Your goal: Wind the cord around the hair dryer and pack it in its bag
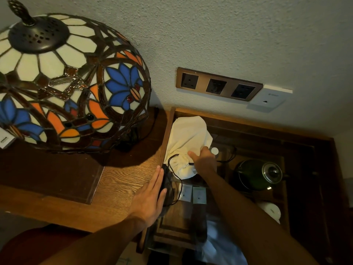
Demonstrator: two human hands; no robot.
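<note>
Right hand (204,159) fingers pinched the cream bag (188,142) near its drawstring mouth, likely steadying it on the lower shelf. Left hand (150,196) lay flat, fingers together, on the desk (122,180) edge for bracing. Hair dryer not visible, presumably bagged.

A stained-glass lamp (63,83) stood on a wooden desk (124,180). On the wall (229,35) a bronze plate held three sockets (217,86), a white box (267,99) just beside it. Lower right sat a green kettle (257,174), a white cup (271,210) near it, and two sachets (193,194).
</note>
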